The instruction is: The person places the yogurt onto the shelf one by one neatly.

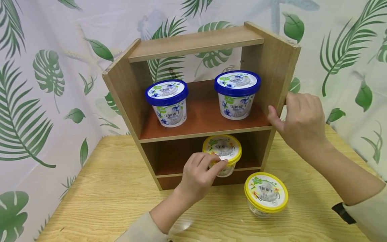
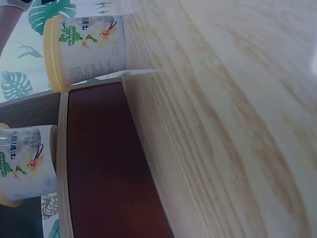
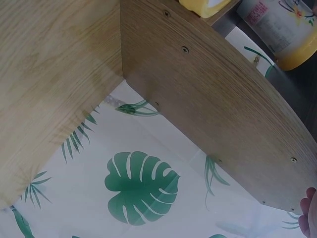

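Note:
My left hand holds a white tub with a yellow lid, fingers and thumb at the lid's near side. This tub is upright at the front edge of the small wooden shelf unit's lower compartment. With the thumb at the front and the fingers around the outside, my right hand grips the unit's right side panel. A second yellow-lidded tub stands on the table in front of the unit's right side. In the right wrist view, only fingertips show at the panel's edge.
Two blue-lidded tubs stand on the upper shelf board, one on the left and one on the right. The shelf unit rests on a light wood-grain table. Behind and beside it hangs a leaf-patterned cloth.

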The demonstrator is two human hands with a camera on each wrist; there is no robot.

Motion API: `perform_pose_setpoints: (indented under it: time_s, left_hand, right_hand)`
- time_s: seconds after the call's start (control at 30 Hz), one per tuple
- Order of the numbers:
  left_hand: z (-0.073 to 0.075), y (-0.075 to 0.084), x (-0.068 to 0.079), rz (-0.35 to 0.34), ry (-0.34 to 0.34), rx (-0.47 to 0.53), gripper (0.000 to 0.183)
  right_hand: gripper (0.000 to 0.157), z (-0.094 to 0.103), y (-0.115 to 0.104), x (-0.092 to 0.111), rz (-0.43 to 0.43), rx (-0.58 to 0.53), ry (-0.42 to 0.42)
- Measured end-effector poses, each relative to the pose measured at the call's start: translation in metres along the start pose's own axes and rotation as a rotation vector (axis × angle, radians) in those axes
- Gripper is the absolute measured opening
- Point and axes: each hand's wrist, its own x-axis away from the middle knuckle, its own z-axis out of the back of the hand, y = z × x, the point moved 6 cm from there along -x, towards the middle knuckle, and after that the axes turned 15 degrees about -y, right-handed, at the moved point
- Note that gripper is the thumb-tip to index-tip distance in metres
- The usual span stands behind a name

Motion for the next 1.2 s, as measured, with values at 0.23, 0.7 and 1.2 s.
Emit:
perform_pose_setpoints:
  time_s: [0.23, 0.7, 1.2]
  left_hand:
    - [-0.004, -0.001, 0.000, 0.035, -0.006, -0.001, 0.011]
    - [-0.017, 0.000, -0.005, 0.008, 0.000, -0.011, 0.009]
    - [-0.031, 0.006, -0.018, 0.006, -0.019, -0.039, 0.013]
  right_hand:
    - [0.045, -0.002, -0.002, -0.002, 0.017, -0.016, 0.024]
    - [0.044, -0.002, -0.002, -0.002, -0.005, -0.019, 0.030]
    - [0.045, -0.001, 0.001, 0.000, -0.025, -0.031, 0.018]
